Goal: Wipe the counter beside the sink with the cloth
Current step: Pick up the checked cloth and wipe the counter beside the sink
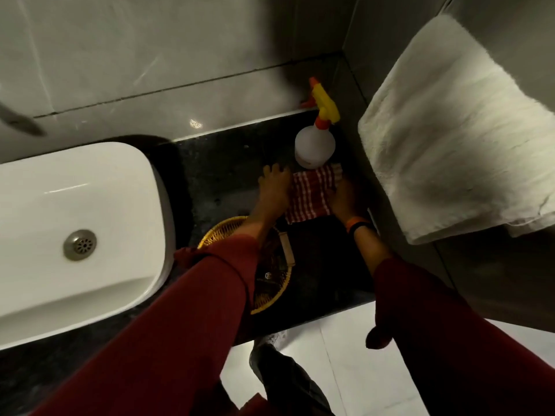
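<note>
A red and white checked cloth point(310, 193) lies flat on the dark stone counter point(219, 181) to the right of the white sink point(75, 223). My left hand point(274, 187) rests on the cloth's left edge with fingers spread. My right hand point(345, 199) presses on the cloth's right edge; whether its fingers pinch the fabric is hard to tell. Both arms wear dark red sleeves. An orange and black band sits on my right wrist.
A white spray bottle point(314, 147) with a yellow and orange trigger stands just behind the cloth. A yellow wicker basket point(270, 283) sits under my left forearm near the counter's front edge. A white towel point(459, 130) hangs at the right wall. A tiled wall runs behind.
</note>
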